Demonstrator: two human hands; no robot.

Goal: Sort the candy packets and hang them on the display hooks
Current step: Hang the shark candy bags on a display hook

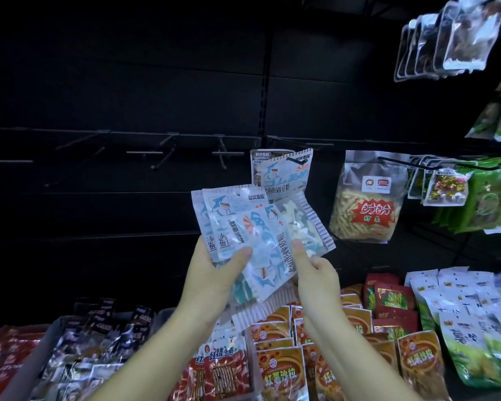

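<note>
Shark candy packets [245, 219] are being gripped as a fan by the left hand [214, 273] and right hand [315, 280], just below a hanging shark packet [285, 176] on a display hook [300, 161].

I see open reach up-left to the bare hooks [168, 153]. On my right, the hung shark packets [284, 175] and the yellow snack bag [368, 204] block the way.

Dim scene: the back panel [128, 82] lies almost black, hanging bags [451, 36] at two o'clock glare, and edges bend and blur.
</note>
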